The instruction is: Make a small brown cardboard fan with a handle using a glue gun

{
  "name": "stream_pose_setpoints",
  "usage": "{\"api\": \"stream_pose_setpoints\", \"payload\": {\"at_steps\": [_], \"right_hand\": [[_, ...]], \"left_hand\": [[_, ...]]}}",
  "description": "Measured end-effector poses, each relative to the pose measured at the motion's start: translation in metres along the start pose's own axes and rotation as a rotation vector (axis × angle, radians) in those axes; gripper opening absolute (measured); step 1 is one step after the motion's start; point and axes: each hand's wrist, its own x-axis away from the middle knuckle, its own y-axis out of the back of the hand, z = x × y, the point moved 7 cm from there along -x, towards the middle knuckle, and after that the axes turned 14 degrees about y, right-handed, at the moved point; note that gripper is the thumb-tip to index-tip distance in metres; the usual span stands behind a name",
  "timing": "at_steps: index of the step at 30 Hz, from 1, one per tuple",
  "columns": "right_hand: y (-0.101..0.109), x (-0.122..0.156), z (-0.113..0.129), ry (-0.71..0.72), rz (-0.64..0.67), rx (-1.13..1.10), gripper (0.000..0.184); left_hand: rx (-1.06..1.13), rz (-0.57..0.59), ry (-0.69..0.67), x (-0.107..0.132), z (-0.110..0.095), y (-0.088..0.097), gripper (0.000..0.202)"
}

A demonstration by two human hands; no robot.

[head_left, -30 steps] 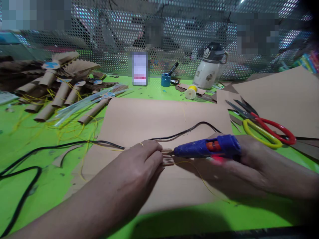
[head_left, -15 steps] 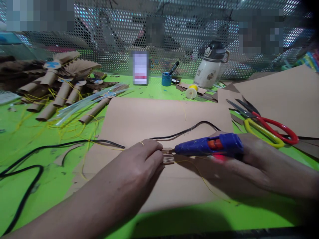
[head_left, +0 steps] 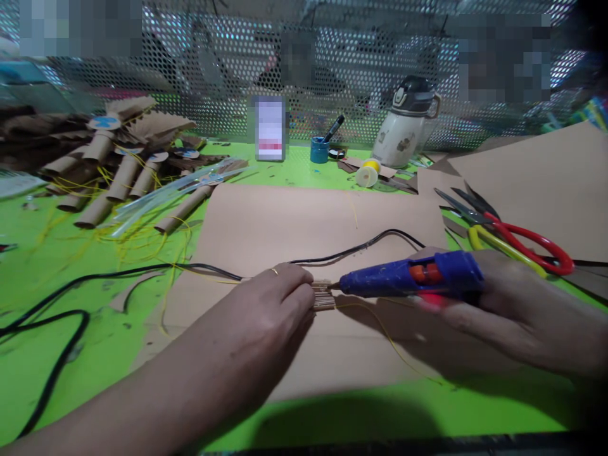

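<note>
My left hand (head_left: pixel 278 301) is closed around a folded stack of brown paper (head_left: pixel 323 300), whose pleated end sticks out to the right of the fingers. In my right hand (head_left: pixel 503 310) is a blue glue gun (head_left: pixel 408 275) with a red trigger. Its nozzle points left and meets the upper edge of the pleats. Thin yellow string (head_left: pixel 392 342) trails from the stack to the lower right. Under both hands lies a large brown paper sheet (head_left: pixel 285 221). The black cord (head_left: pixel 351 251) crosses the sheet behind my hands.
Scissors (head_left: pixel 503 237) with red and yellow handles lie on the right. Paper tubes (head_left: pixel 124 174) with tangled yellow string and clear glue sticks (head_left: pixel 161 193) are at left. Behind stand a phone (head_left: pixel 270 130), a blue pot (head_left: pixel 319 151) with a marker, a thread spool (head_left: pixel 368 172) and a bottle (head_left: pixel 401 126).
The glue gun has moved slightly right and tilted, with its nozzle still at the pleated end. My left hand keeps its grip on the folded paper. The view has shifted a little.
</note>
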Motion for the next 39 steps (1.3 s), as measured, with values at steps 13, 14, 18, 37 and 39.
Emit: {"api": "stream_pose_setpoints", "payload": {"at_steps": [13,14,18,37,39], "right_hand": [[-0.008,-0.003,-0.003,-0.082,0.029,-0.083,0.012],[-0.005,-0.002,-0.003,-0.072,0.015,-0.063,0.009],[-0.001,0.001,-0.003,-0.041,0.003,-0.027,0.008],[-0.004,-0.008,0.003,-0.055,-0.012,-0.055,0.016],[-0.006,-0.007,0.002,-0.074,-0.005,-0.070,0.015]], "left_hand": [[-0.073,0.055,0.043,-0.001,-0.002,-0.001,0.015],[-0.072,0.058,0.045,-0.001,-0.002,-0.001,0.015],[-0.045,0.057,0.073,0.000,0.002,-0.002,0.014],[-0.032,0.047,0.065,0.000,0.003,-0.004,0.017],[-0.027,0.045,0.067,0.000,0.002,-0.003,0.017]]}}
